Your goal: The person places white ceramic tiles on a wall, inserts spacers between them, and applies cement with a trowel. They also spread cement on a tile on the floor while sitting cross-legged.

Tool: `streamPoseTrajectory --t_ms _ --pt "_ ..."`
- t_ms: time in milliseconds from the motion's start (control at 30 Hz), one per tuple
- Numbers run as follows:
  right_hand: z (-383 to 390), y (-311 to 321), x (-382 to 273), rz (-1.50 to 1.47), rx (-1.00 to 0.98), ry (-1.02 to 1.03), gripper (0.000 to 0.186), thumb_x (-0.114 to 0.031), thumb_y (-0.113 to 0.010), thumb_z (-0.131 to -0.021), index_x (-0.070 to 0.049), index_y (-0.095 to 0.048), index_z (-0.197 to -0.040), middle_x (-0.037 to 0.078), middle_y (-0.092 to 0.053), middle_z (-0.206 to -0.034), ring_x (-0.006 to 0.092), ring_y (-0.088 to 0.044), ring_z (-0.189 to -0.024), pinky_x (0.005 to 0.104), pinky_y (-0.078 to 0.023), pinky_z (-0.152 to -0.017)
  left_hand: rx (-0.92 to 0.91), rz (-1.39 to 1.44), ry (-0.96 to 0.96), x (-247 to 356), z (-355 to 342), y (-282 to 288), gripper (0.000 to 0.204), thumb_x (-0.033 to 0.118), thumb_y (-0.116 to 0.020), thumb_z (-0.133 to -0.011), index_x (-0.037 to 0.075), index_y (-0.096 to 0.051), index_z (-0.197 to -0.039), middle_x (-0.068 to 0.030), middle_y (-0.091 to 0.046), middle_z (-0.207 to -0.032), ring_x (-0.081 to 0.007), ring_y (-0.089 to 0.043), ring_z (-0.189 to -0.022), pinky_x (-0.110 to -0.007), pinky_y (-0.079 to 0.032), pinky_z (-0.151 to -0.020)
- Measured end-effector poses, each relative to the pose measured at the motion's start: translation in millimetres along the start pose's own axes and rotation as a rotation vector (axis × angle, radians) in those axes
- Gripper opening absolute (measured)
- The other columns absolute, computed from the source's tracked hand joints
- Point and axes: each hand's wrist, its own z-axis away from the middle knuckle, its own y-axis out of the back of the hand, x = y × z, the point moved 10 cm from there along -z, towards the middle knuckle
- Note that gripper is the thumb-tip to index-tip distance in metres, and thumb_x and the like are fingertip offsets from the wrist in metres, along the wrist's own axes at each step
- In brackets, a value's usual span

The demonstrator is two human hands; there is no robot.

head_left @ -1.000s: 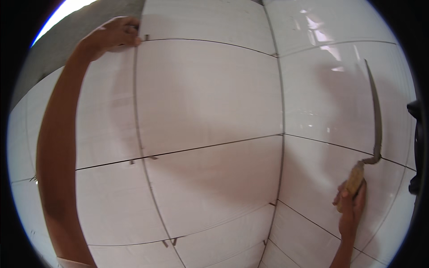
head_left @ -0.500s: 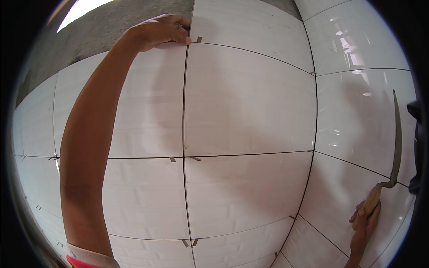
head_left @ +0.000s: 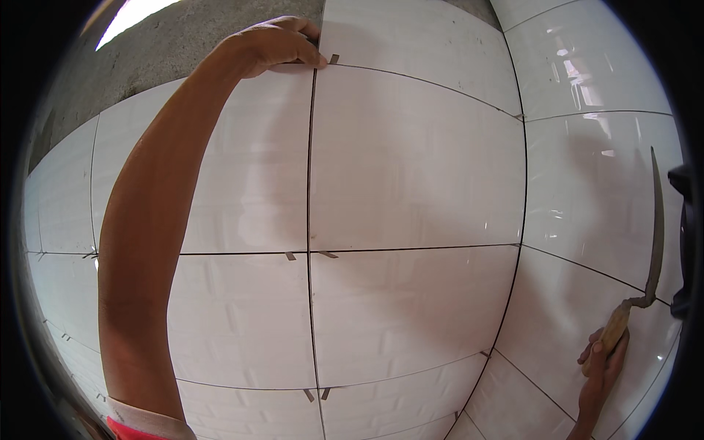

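My left hand (head_left: 282, 45) reaches up to the lower left corner of a white wall tile (head_left: 411, 40) in the top row. Its fingers are bent at the tile's side edge, one fingertip lying over the corner beside a small grey spacer clip (head_left: 334, 59). Whether any fingers go behind the tile is hidden. At the lower right, my right hand (head_left: 604, 359) is wrapped round the wooden handle of a trowel (head_left: 655, 227). The trowel's blade points up, seen nearly edge-on, in front of the side wall.
White glossy tiles (head_left: 418, 161) cover the facing wall, with several clips in the joints. The tiled side wall (head_left: 579, 183) meets it in a corner on the right. Rough grey wall (head_left: 147, 70) shows at the upper left, below a bright opening (head_left: 132, 18).
The view has shifted slightly, so the wall sits a little further right and higher. My left hand stays at the tile corner, and my right hand keeps the trowel.
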Motion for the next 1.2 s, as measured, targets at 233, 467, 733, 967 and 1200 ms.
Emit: streamPoseTrajectory --t_ms 233,467,733,967,1200 --pt "0.4 -0.4 2.8 -0.015 0.002 -0.014 0.06 -0.028 -0.055 -0.099 0.002 -0.04 -0.148 0.009 -0.053 -0.102 0.0151 -0.049 -0.078 0.0304 -0.045 -0.068 -0.011 -0.007 0.008 7.4 1.0 -0.3 0.067 0.017 -0.079 -0.077 -0.003 -0.055 -0.136 -0.0216 -0.069 -0.119 -0.0305 -0.066 -0.117 -0.036 -0.042 -0.113" --pt "0.6 -1.2 3.5 -0.012 -0.002 -0.012 0.061 -0.029 -0.055 -0.099 0.002 -0.039 -0.149 0.009 -0.053 -0.102 0.0153 -0.049 -0.078 0.0304 -0.045 -0.068 -0.049 0.011 0.014 7.9 0.1 -3.9 0.066 0.018 -0.077 -0.078 -0.003 -0.055 -0.135 -0.0215 -0.067 -0.119 -0.0298 -0.065 -0.117 -0.035 -0.043 -0.112" --pt "0.6 -1.0 3.1 0.012 0.002 -0.001 0.062 -0.031 -0.055 -0.1 0.002 -0.039 -0.149 0.009 -0.053 -0.102 0.0156 -0.049 -0.078 0.0304 -0.044 -0.069 -0.045 -0.027 0.001 10.3 0.3 -3.3 0.07 0.021 -0.076 -0.079 -0.004 -0.052 -0.139 -0.0219 -0.067 -0.12 -0.0306 -0.064 -0.117 -0.038 -0.044 -0.112" --pt "1.0 -0.7 4.4 -0.005 0.015 -0.003 0.063 -0.032 -0.056 -0.1 0.003 -0.039 -0.149 0.01 -0.053 -0.103 0.0156 -0.049 -0.078 0.0302 -0.045 -0.069 -0.04 -0.052 -0.009 10.0 -1.2 -3.3 0.067 0.02 -0.075 -0.08 -0.003 -0.052 -0.138 -0.0213 -0.067 -0.119 -0.0304 -0.064 -0.117 -0.04 -0.045 -0.111" --pt "1.0 -0.5 6.9 -0.013 0.013 -0.007 0.063 -0.031 -0.055 -0.1 0.003 -0.038 -0.149 0.01 -0.053 -0.103 0.0153 -0.049 -0.077 0.03 -0.045 -0.069 0.006 -0.146 -0.007 7.2 -1.6 -0.4 0.068 0.021 -0.078 -0.08 -0.003 -0.053 -0.139 -0.0214 -0.068 -0.121 -0.0306 -0.065 -0.116 -0.039 -0.046 -0.111"
